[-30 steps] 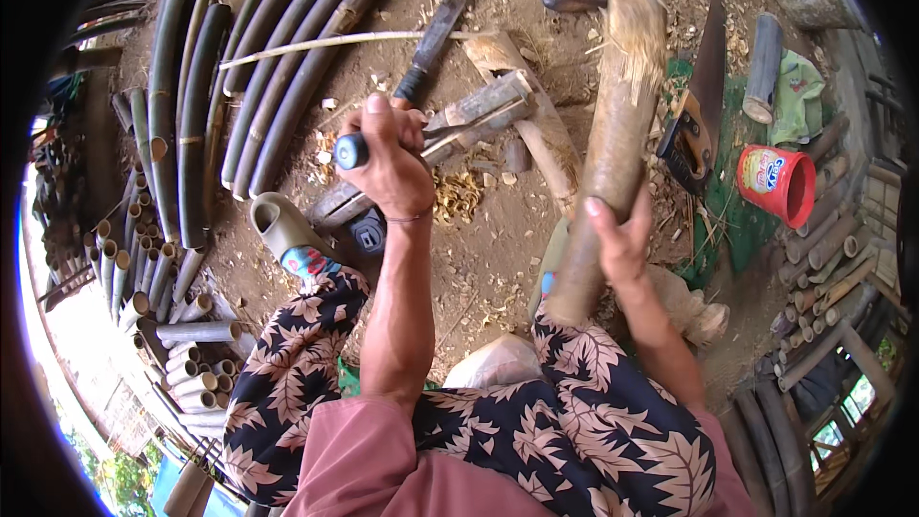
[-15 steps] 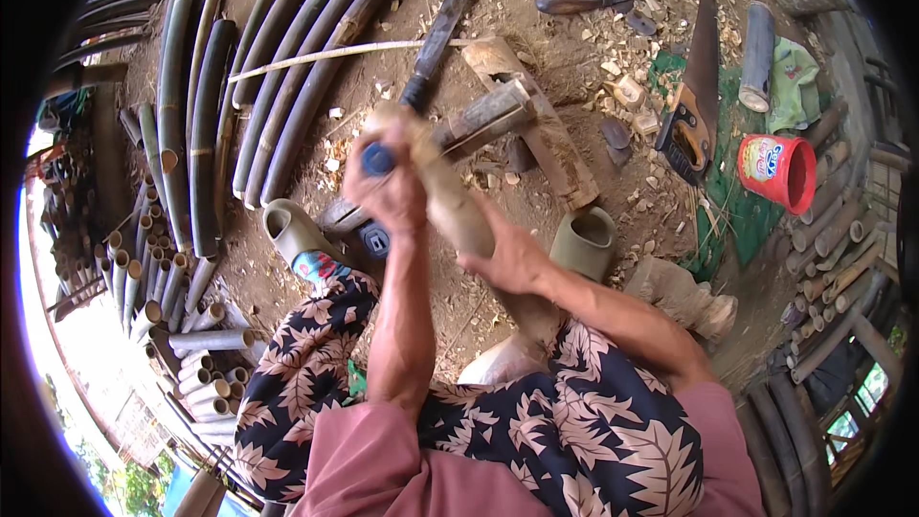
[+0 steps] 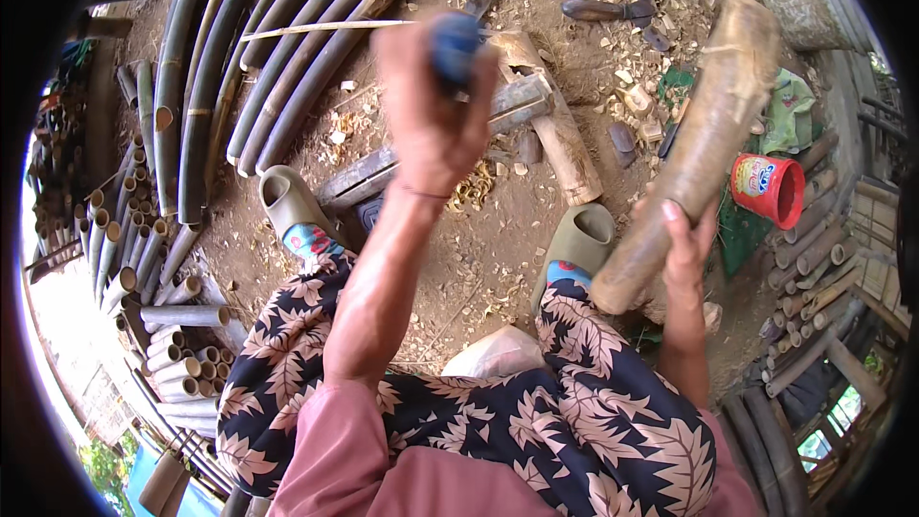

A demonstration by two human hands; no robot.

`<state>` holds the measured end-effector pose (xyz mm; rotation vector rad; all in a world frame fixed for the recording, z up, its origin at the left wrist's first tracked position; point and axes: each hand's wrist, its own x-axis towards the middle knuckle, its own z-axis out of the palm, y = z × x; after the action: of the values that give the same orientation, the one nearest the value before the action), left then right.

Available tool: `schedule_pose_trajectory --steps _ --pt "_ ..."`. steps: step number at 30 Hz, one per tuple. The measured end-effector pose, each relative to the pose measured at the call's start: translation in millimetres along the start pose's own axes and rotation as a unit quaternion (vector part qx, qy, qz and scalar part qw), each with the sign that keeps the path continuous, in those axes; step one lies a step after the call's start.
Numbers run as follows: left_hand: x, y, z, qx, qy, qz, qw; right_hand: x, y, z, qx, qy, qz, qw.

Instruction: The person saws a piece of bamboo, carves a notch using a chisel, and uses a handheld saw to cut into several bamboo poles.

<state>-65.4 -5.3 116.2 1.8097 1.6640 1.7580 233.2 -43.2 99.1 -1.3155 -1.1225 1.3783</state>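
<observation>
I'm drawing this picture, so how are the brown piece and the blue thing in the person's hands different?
The brown piece looks long and thick; only a short part of the blue thing shows. The brown piece slants in the right grip; the blue thing is in the left grip. The brown piece looks fairly sharp; the blue thing is blurred. Both are held off the ground.

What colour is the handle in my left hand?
The handle is blue, seen blurred in the head view.

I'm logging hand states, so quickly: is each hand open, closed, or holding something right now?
Left hand: closed around a blurred, blue, rounded handle.
Right hand: closed around a thick, brown, cylindrical wood or bamboo log.
</observation>
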Motion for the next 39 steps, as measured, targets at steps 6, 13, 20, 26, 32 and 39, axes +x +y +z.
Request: schedule_pose_trajectory --steps 6,13,20,26,32,39 --pt "-76.5 40.7 65.2 -0.013 -0.254 0.005 0.967 -31.6 0.1 -40.4 0.000 0.034 0.015 0.999" --pt "-108.8 25.6 73.7 0.007 -0.281 0.025 0.959 -58.7 2.0 -39.8 0.005 0.026 0.043 0.999" --pt "-114.8 23.8 76.6 0.006 -0.259 0.027 0.966 -60.8 3.5 -37.4 -0.012 0.009 0.017 1.000" --pt "-111.0 12.1 77.1 0.002 -0.305 0.016 0.952 -58.7 34.8 -37.1 -0.056 -0.149 -0.160 0.974" --pt "-97.8 1.3 69.5 0.000 -0.298 0.002 0.954 -61.0 27.9 -13.0 -0.172 -0.157 -0.043 0.972" --pt "-92.7 -10.5 62.8 -0.046 -0.242 0.010 0.969 -34.1 5.0 7.6 -0.259 -0.211 -0.044 0.941"
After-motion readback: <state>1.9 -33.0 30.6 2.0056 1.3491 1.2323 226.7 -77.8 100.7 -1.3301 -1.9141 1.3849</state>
